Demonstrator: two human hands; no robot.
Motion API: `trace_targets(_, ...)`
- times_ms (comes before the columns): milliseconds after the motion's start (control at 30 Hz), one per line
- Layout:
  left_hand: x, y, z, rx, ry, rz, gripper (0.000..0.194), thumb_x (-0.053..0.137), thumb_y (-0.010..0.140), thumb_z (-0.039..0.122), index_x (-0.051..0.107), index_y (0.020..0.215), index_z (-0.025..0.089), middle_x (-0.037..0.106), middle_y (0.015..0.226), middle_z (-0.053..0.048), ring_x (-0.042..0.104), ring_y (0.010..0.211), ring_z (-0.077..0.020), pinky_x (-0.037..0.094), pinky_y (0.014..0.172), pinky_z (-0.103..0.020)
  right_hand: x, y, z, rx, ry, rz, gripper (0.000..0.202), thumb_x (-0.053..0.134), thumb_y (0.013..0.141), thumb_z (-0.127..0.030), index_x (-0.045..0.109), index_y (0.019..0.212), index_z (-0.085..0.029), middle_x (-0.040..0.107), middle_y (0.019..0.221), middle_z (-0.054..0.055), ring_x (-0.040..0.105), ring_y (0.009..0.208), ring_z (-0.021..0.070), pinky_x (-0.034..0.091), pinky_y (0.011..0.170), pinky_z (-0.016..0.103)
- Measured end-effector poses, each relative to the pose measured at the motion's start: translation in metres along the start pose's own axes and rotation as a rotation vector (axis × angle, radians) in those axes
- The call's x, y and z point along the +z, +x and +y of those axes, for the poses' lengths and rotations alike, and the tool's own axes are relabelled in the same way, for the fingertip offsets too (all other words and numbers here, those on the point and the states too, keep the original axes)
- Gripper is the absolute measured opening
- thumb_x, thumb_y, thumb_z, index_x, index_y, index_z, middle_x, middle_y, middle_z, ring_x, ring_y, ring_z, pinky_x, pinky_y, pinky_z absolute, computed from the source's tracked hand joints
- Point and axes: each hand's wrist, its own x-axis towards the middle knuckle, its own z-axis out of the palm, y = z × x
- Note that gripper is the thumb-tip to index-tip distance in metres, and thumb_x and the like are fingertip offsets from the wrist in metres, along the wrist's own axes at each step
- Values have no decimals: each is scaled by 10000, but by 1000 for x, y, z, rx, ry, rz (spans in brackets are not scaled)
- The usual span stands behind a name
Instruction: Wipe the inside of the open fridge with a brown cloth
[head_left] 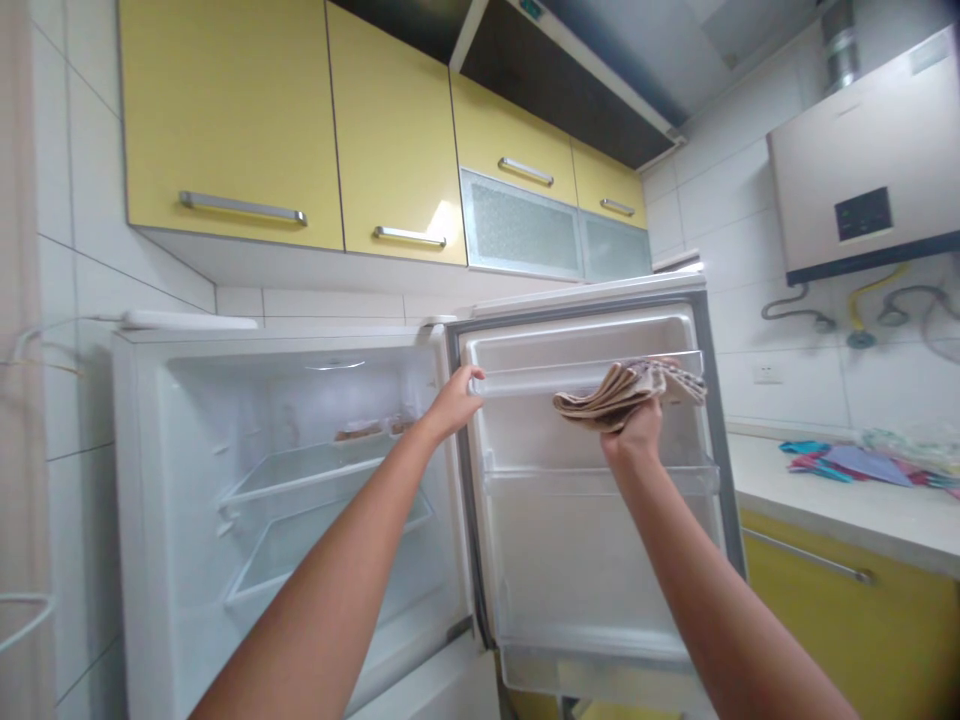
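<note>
Standing open, the refrigerator [142, 500] has its shelved interior left of and below the left hand [455, 402]. Yellow cabinets [232, 110] hang above both hands, and the door [585, 560] spreads behind the right hand [636, 437]. Right of that hand, colorful fabric [862, 465] lies on the counter [810, 510]. The left hand curls at the left end of the upper door shelf [525, 380]; how firmly, I cannot tell. The right hand grasps a folded brown cloth [604, 398] before that shelf.
</note>
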Motion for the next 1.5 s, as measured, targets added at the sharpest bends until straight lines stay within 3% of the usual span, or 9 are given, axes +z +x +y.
trace_targets(133, -1, 2, -4, -31, -70, -13, 485, 527, 581, 130, 633, 1044, 232, 670, 1308, -51, 538, 1324, -251, 339, 1207, -458, 57, -53, -10, 550, 425, 197, 324, 559, 801, -471, 580, 1074, -298, 726, 1084, -31, 693, 991, 144, 577, 909, 351)
trace_targets(400, -13, -5, -1, -106, -189, -30, 482, 462, 773, 320, 654, 1202, 211, 720, 1280, -53, 612, 1247, -234, 464, 1098, -394, 150, -119, -33, 898, 586, -7, 304, 686, 625, -296, 653, 904, -178, 750, 765, -11, 715, 736, 174, 617, 740, 320)
trace_targets(567, -13, -7, 6, -136, -149, -22, 426, 479, 767, 327, 670, 1132, 221, 736, 1148, -42, 639, 1129, -242, 479, 1061, -402, 144, -110, -49, 972, 529, 67, 148, 664, 650, -231, 632, 782, -174, 694, 622, -32, 680, 601, 155, 600, 601, 272)
trace_targets(767, -12, -17, 2, -142, -147, 5, 414, 452, 791, 320, 616, 1165, 252, 603, 1415, -58, 528, 1310, -261, 417, 1128, -448, 83, -82, -76, 931, 424, 189, 111, 673, 649, -184, 625, 747, -164, 679, 606, -44, 647, 524, 130, 587, 539, 245)
trace_targets(900, -11, -20, 0, -138, -164, -3, 447, 463, 784, 310, 571, 1212, 238, 595, 1402, -66, 512, 1316, -251, 372, 1167, -467, 42, -57, -90, 745, 344, 342, 204, 715, 620, -197, 607, 791, -170, 670, 648, -68, 639, 544, 105, 584, 541, 212)
trace_targets(1033, -9, -16, -5, -122, -174, 10, 468, 479, 750, 272, 541, 1210, 207, 586, 1385, -86, 499, 1332, -243, 310, 1212, -462, 17, -49, -96, 377, 264, 460, 417, 730, 636, -193, 627, 1040, -188, 717, 909, -42, 700, 730, 110, 625, 665, 228)
trace_targets(1167, -10, -15, -12, -111, -186, 19, 465, 503, 738, 250, 534, 1201, 220, 571, 1418, -89, 489, 1369, -245, 302, 1218, -462, 2, -52, -96, -57, 34, 473, 435, 655, 729, -199, 599, 1160, -215, 691, 1118, 1, 697, 1036, 182, 588, 999, 409)
trace_targets(1267, -11, -17, -16, -109, -196, 26, 477, 514, 746, 236, 535, 1222, 246, 582, 1423, -66, 481, 1396, -239, 301, 1221, -464, -9, -49, -96, -303, -370, 521, 534, 723, 682, -221, 619, 1205, -215, 653, 1187, 62, 638, 1152, 286, 513, 1071, 541)
trace_targets(1500, -7, -19, -18, -77, -170, 37, 641, 497, 631, 105, 506, 1264, 212, 540, 1467, -110, 454, 1445, -254, 333, 1204, -450, -16, -33, -99, -685, -927, 61, 410, 690, 862, -438, 693, 1225, -247, 684, 1271, 93, 587, 1205, 329, 423, 1085, 533)
